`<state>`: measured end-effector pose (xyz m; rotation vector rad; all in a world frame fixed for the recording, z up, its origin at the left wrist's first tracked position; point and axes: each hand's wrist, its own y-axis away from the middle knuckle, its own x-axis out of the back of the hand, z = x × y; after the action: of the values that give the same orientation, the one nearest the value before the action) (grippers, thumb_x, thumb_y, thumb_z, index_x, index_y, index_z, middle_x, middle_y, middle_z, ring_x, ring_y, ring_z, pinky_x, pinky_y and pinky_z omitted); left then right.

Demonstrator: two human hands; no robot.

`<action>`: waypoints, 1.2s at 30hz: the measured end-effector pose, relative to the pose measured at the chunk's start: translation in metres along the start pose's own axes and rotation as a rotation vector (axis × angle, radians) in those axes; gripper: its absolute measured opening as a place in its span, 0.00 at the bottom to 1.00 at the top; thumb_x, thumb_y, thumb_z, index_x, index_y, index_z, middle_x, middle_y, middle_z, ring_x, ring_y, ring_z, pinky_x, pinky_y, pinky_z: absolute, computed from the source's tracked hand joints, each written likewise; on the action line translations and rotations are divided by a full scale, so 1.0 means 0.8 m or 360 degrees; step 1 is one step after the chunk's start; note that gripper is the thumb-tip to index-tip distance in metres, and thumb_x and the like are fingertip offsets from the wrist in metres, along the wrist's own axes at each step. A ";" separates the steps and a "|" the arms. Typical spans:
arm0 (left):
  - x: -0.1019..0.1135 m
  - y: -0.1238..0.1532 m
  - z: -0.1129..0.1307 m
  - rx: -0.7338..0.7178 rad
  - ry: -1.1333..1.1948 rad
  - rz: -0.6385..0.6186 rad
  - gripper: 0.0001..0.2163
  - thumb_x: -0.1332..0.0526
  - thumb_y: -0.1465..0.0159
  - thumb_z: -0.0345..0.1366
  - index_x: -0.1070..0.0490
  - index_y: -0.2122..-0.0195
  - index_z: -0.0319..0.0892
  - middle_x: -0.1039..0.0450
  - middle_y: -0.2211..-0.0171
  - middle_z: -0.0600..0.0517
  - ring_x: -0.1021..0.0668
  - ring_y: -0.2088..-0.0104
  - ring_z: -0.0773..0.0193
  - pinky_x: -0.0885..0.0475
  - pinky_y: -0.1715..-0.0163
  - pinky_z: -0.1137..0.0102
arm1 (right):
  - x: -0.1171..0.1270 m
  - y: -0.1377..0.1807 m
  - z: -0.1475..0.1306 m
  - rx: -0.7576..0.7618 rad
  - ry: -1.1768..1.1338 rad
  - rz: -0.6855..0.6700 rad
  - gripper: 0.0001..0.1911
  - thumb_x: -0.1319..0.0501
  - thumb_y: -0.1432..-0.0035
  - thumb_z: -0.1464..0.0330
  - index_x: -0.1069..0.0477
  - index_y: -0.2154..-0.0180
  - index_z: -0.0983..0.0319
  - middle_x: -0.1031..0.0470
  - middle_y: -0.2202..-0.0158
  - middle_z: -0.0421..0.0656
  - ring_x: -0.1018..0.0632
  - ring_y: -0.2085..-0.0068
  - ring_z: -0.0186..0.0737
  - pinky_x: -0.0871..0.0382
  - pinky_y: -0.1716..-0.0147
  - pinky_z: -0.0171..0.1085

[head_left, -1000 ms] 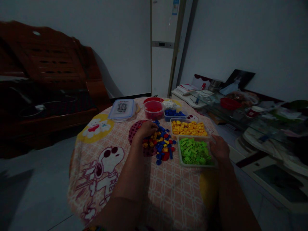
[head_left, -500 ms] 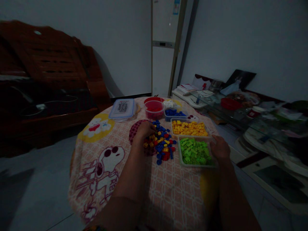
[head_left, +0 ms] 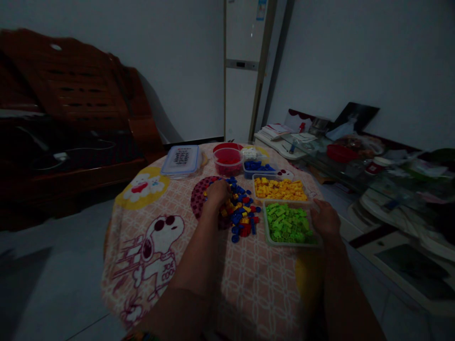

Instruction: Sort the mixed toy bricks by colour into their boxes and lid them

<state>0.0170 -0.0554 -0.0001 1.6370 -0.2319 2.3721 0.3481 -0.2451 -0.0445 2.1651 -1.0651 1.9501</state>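
My left hand [head_left: 218,192] is over the left side of a loose pile of toy building bricks [head_left: 243,208] in blue, yellow and red. Its fingers are bent down and drawn together at the bricks; whatever is between them is hidden. A clear plastic tub of green bricks [head_left: 287,222] stands right of the pile. At this tub's right edge, my right hand [head_left: 326,219] is closed on the rim near the far corner. Just behind is a tub of yellow bricks [head_left: 279,189]. Under the pile's left part lies a dark red patterned round patch [head_left: 198,199].
Toward the back are a tub of blue bricks [head_left: 259,168], white bricks [head_left: 250,154] and a red round tub [head_left: 227,163]. A blue-edged lidded box [head_left: 181,160] sits at the back left. The round table wears a patterned cloth [head_left: 256,284]. Right of it, a glass-topped stand [head_left: 330,144] holds clutter.
My left hand has shifted slightly to the right over the pile, and a few bricks at its left now show. My right hand stays at the green bricks' tub.
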 end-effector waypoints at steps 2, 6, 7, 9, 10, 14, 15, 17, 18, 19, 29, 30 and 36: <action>0.001 0.002 0.000 0.0023 0.0029 0.0004 0.08 0.33 0.48 0.33 0.18 0.66 0.44 0.18 0.64 0.45 0.19 0.65 0.57 0.29 0.66 0.71 | 0.001 0.001 -0.001 -0.0016 0.0015 -0.0018 0.23 0.47 0.39 0.67 0.28 0.45 0.65 0.26 0.45 0.55 0.24 0.48 0.53 0.31 0.48 0.46; 0.005 -0.001 -0.007 -0.0091 0.0210 -0.0032 0.05 0.35 0.46 0.34 0.18 0.70 0.42 0.19 0.70 0.48 0.21 0.69 0.60 0.30 0.68 0.72 | 0.004 0.003 -0.004 -0.0033 0.0040 -0.0049 0.23 0.48 0.37 0.67 0.29 0.44 0.66 0.27 0.43 0.55 0.25 0.46 0.53 0.32 0.47 0.46; 0.007 -0.002 -0.010 -0.0148 0.0297 -0.0026 0.06 0.35 0.45 0.34 0.18 0.71 0.42 0.19 0.71 0.49 0.21 0.70 0.61 0.31 0.69 0.72 | 0.005 0.003 -0.005 -0.0041 0.0043 -0.0055 0.23 0.47 0.37 0.67 0.29 0.44 0.67 0.27 0.43 0.55 0.25 0.46 0.53 0.32 0.47 0.46; 0.011 -0.005 -0.012 -0.0266 0.0520 -0.0005 0.07 0.36 0.44 0.35 0.18 0.70 0.41 0.19 0.72 0.51 0.22 0.71 0.63 0.31 0.70 0.73 | 0.005 0.003 -0.005 -0.0051 0.0048 -0.0063 0.23 0.47 0.37 0.67 0.29 0.44 0.67 0.27 0.43 0.55 0.25 0.47 0.53 0.32 0.47 0.46; 0.013 -0.005 -0.011 -0.0325 0.0636 -0.0005 0.08 0.36 0.44 0.36 0.18 0.69 0.40 0.19 0.72 0.51 0.22 0.71 0.64 0.31 0.71 0.73 | 0.005 0.003 -0.005 -0.0050 0.0047 -0.0057 0.23 0.47 0.37 0.67 0.29 0.44 0.67 0.27 0.44 0.55 0.25 0.47 0.52 0.32 0.47 0.46; 0.015 -0.001 0.013 -0.0559 0.0951 -0.0100 0.10 0.35 0.45 0.36 0.18 0.66 0.37 0.20 0.73 0.51 0.24 0.74 0.67 0.32 0.72 0.74 | 0.005 0.003 -0.004 -0.0025 0.0039 -0.0014 0.22 0.46 0.38 0.68 0.28 0.44 0.67 0.26 0.45 0.54 0.25 0.46 0.52 0.32 0.46 0.45; 0.013 0.002 0.023 -0.0625 0.0984 -0.0122 0.09 0.35 0.46 0.35 0.18 0.67 0.37 0.21 0.73 0.52 0.25 0.74 0.67 0.32 0.72 0.74 | 0.004 0.002 -0.004 -0.0022 0.0037 -0.0017 0.22 0.46 0.38 0.68 0.28 0.44 0.67 0.26 0.45 0.55 0.24 0.47 0.52 0.32 0.46 0.46; 0.008 0.008 0.046 -0.0765 0.1007 -0.0157 0.08 0.34 0.47 0.33 0.18 0.68 0.36 0.21 0.73 0.51 0.24 0.73 0.67 0.32 0.71 0.75 | 0.004 0.002 -0.003 -0.0021 0.0034 -0.0032 0.23 0.46 0.38 0.67 0.28 0.45 0.67 0.26 0.45 0.56 0.24 0.48 0.53 0.31 0.48 0.47; 0.004 0.011 0.057 -0.0820 0.1007 -0.0189 0.08 0.34 0.47 0.32 0.18 0.68 0.36 0.21 0.73 0.51 0.24 0.73 0.67 0.32 0.71 0.75 | 0.003 0.002 -0.002 -0.0018 0.0031 -0.0036 0.23 0.46 0.38 0.67 0.28 0.44 0.68 0.26 0.45 0.57 0.24 0.48 0.54 0.31 0.48 0.47; 0.001 0.015 0.067 -0.0868 0.1016 -0.0244 0.08 0.34 0.47 0.32 0.18 0.68 0.36 0.21 0.73 0.51 0.24 0.73 0.67 0.32 0.71 0.75 | 0.002 0.002 -0.002 -0.0012 0.0025 -0.0036 0.23 0.46 0.38 0.67 0.28 0.44 0.68 0.26 0.44 0.57 0.24 0.48 0.54 0.31 0.48 0.48; 0.016 0.002 0.035 -0.0725 0.0837 0.0007 0.14 0.37 0.44 0.33 0.18 0.59 0.37 0.18 0.66 0.48 0.21 0.68 0.63 0.29 0.66 0.73 | 0.004 0.001 -0.005 -0.0056 0.0041 -0.0067 0.23 0.47 0.37 0.67 0.28 0.44 0.67 0.27 0.43 0.55 0.25 0.46 0.53 0.32 0.45 0.46; 0.019 0.000 0.024 -0.0639 0.0728 0.0076 0.13 0.37 0.44 0.32 0.18 0.60 0.37 0.18 0.66 0.48 0.21 0.67 0.62 0.28 0.66 0.73 | 0.004 0.001 -0.006 -0.0058 0.0044 -0.0065 0.23 0.47 0.37 0.67 0.28 0.44 0.67 0.27 0.43 0.55 0.25 0.46 0.53 0.32 0.45 0.46; 0.014 -0.005 -0.008 -0.0403 0.0305 0.0010 0.10 0.37 0.47 0.27 0.17 0.68 0.41 0.18 0.70 0.50 0.21 0.68 0.62 0.29 0.66 0.73 | 0.007 0.001 -0.005 -0.0025 0.0033 -0.0091 0.23 0.47 0.37 0.67 0.28 0.44 0.68 0.27 0.43 0.56 0.25 0.46 0.53 0.32 0.46 0.46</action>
<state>0.0084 -0.0483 0.0081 1.2892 -0.4782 2.3710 0.3441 -0.2461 -0.0391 2.1379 -1.0006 1.9293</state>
